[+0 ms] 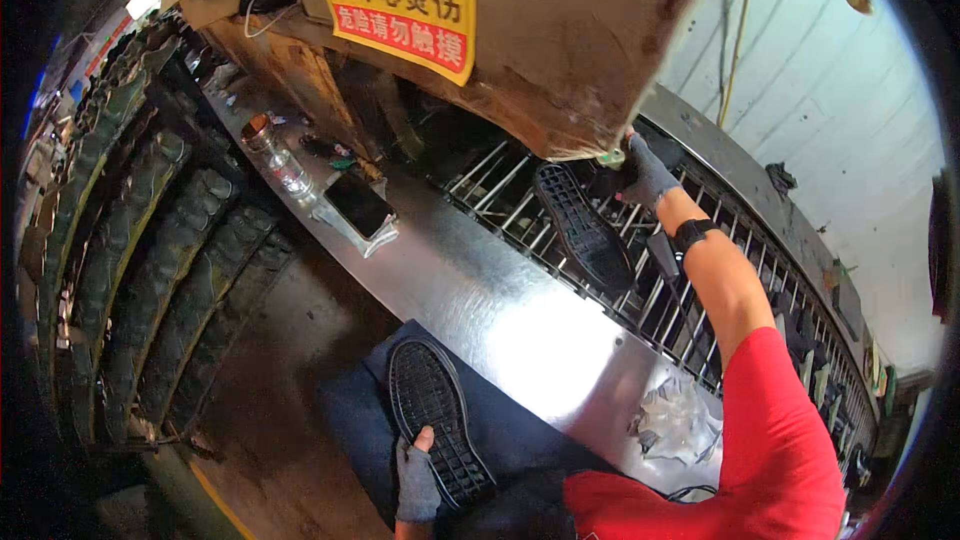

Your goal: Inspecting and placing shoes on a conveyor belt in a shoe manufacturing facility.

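My left hand [417, 480], in a grey fingerless glove, grips a black rubber shoe sole [428, 390] over my lap, thumb on its gridded face. My right arm is stretched out to the conveyor of metal bars [540, 232]. There my right hand [652, 172], in the same kind of glove, is at the lower corner of a brown box-like hood [590, 50]. Its fingers are partly hidden, and whether they hold anything does not show. Beside it, a second black sole [585, 225] lies gridded side up on the bars.
A smooth metal ledge [450, 270] carries a phone [358, 205] on a pale cloth, a clear bottle [285, 168] and a crumpled silvery wrap [678, 422]. At left stands a rack of dark, ridged pieces [165, 260]. A yellow-and-red warning sign [400, 0] marks the hood.
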{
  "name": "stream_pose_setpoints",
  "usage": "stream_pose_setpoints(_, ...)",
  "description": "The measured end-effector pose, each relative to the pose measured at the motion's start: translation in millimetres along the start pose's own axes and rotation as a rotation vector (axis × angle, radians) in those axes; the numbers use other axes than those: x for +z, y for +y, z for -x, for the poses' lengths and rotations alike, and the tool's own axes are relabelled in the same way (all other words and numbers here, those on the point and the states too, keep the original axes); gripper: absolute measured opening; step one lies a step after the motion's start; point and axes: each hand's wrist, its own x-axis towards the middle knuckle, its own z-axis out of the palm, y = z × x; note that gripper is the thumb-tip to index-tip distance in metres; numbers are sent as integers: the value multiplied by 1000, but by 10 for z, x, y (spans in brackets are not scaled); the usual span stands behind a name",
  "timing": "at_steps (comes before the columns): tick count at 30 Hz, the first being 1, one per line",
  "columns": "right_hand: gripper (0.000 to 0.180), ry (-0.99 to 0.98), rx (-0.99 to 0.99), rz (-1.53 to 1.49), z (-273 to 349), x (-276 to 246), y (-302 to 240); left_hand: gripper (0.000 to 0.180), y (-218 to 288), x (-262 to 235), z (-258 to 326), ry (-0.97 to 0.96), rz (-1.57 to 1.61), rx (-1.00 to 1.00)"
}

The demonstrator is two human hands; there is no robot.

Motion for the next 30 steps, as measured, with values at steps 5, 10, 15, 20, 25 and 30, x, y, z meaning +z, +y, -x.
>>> stream_pose_setpoints(5,93,-20,-113,-91,-362,-536,-106,50,95,252,-23,-118,22,14)
stream_pose_setpoints(10,50,-177,-86,-305,363,-764,142,51,70,96,34,-75,-104,80)
stream_pose_setpoints(15,71,-387,-139,9,1917,-824,596,50,87,-131,160,176,-621,693)
stream_pose_setpoints(20,94,-655,118,-152,2931,-731,1116,63,708,303,138,-361,-209,665)
stream_pose_setpoints(25,122,-856,-79,286,3936,699,1502,91,927,720,245,-378,-172,655)
stream_pose_setpoints(30,107,-1067,-59,515,4150,1279,1750,96,1023,157,204,-735,367,491)
